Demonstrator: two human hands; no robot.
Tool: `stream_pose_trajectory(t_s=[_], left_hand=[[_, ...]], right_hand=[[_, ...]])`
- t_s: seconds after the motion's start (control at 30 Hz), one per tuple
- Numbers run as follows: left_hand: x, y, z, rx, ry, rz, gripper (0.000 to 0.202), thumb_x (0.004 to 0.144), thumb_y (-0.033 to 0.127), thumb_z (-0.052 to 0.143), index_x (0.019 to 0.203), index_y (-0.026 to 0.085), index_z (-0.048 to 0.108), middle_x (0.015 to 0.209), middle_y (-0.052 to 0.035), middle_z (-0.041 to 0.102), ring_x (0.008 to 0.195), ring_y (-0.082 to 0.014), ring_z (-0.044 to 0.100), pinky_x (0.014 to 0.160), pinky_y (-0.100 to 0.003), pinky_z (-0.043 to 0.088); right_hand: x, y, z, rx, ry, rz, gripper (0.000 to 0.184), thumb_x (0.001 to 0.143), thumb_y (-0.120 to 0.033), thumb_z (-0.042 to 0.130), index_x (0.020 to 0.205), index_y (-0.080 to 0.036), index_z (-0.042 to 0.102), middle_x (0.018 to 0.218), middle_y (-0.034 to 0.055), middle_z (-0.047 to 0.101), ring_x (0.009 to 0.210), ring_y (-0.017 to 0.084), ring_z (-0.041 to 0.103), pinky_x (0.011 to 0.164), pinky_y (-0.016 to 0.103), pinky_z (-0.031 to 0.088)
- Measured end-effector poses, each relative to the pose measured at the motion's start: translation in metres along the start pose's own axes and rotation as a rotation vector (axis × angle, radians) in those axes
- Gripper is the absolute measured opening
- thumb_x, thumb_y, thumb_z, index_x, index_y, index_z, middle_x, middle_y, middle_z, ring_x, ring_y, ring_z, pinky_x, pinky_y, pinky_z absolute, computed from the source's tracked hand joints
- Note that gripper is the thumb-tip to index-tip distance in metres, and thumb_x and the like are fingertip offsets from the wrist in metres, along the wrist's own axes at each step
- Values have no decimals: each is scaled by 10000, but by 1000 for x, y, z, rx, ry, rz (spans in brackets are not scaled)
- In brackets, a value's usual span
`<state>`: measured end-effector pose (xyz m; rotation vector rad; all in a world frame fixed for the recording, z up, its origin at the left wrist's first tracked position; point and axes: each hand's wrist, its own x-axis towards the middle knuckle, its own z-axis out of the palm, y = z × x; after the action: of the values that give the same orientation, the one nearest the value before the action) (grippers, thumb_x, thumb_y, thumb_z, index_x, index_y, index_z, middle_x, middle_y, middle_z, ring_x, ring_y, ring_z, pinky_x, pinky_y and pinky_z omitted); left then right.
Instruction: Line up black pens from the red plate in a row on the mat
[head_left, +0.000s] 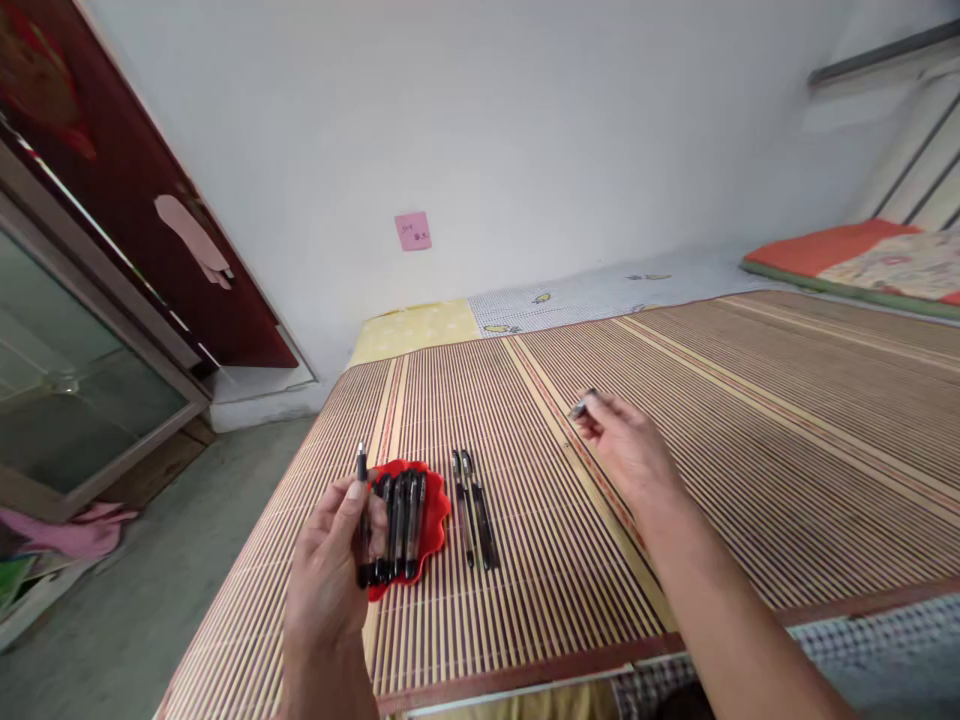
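By the dish (438, 522), left hand (326, 575) holds pen (361, 468); right hand (630, 452), cap (583, 405).

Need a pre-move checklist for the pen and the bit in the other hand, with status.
1. Left hand grips pen, tip up: ok.
2. Right hand pinches small dark piece at fingertips: ok.
3. Piece is that pen's cap: cannot tell.
4. Pen and piece brought together: not ok, hands apart.
5. Red tray lies on bamboo mat: ok.
6. Loose pens beside tray, clear of both hands: ok.
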<state>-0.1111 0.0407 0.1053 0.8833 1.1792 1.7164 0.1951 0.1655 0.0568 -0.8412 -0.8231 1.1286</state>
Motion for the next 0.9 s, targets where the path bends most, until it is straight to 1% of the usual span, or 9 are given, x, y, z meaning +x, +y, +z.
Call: stream_pose_trajectory(t_s=[0.07,0.17,0.23,0.3,0.37,0.43,0.53,0.7,0.9], left_hand=[[0,4,-3,-7,-1,4,372,756,411,845,905,179,594,590,58,611,423,-43,452,380,-120,379],[-1,3,-3,-33,5,2,403,729,422,865,906,179,596,585,63,611,414,-41,440,367,-117,375],[0,2,-3,-41,7,-4,406,723,428,868,899,181,597,597,61,621,419,-44,445,369,-124,390],[0,1,-4,-42,8,-8,401,723,428,867,892,182,599,601,61,625,422,-46,450,368,-127,395],[1,1,-7,-45,11,-5,401,720,428,868,889,183,600,595,63,623,419,-46,452,365,-127,392],[2,1,-9,-53,17,-4,402,714,428,871,874,184,594,590,65,622,414,-43,452,363,-126,389],[3,-1,-9,-53,11,-8,390,722,428,864,868,181,600,596,65,620,419,-41,455,364,-127,384],[5,-6,-8,-44,-2,-4,348,764,419,829,911,176,628,604,68,605,427,-41,453,375,-134,388],[6,-9,-11,-56,16,-14,371,743,421,847,911,171,629,612,63,614,430,-41,463,368,-126,381]], right_hand=[[0,12,18,-153,-155,46,349,734,-407,855,958,-171,727,799,38,726,684,125,659,592,223,517],[9,42,48,-423,-351,160,276,776,-309,829,966,-142,717,738,30,721,613,115,661,536,203,500],[17,63,64,-600,-399,212,190,813,-210,785,966,-127,709,738,24,721,566,100,651,515,192,490],[25,81,75,-774,-413,220,101,842,-146,735,936,-120,711,749,24,727,542,88,644,522,189,492],[29,94,81,-938,-437,210,35,865,-140,702,889,-123,721,704,16,719,534,89,642,533,185,486],[31,102,84,-1044,-462,209,51,875,-160,694,854,-134,733,621,0,693,539,101,648,537,182,472],[30,106,87,-1092,-464,225,63,872,-172,700,836,-144,745,581,-2,684,551,114,658,549,186,465],[32,112,94,-1116,-471,255,111,907,-184,663,899,-143,765,664,33,736,570,114,670,577,198,471],[31,114,92,-1148,-489,173,153,848,-184,696,968,-147,785,811,47,762,676,142,683,649,227,462]])
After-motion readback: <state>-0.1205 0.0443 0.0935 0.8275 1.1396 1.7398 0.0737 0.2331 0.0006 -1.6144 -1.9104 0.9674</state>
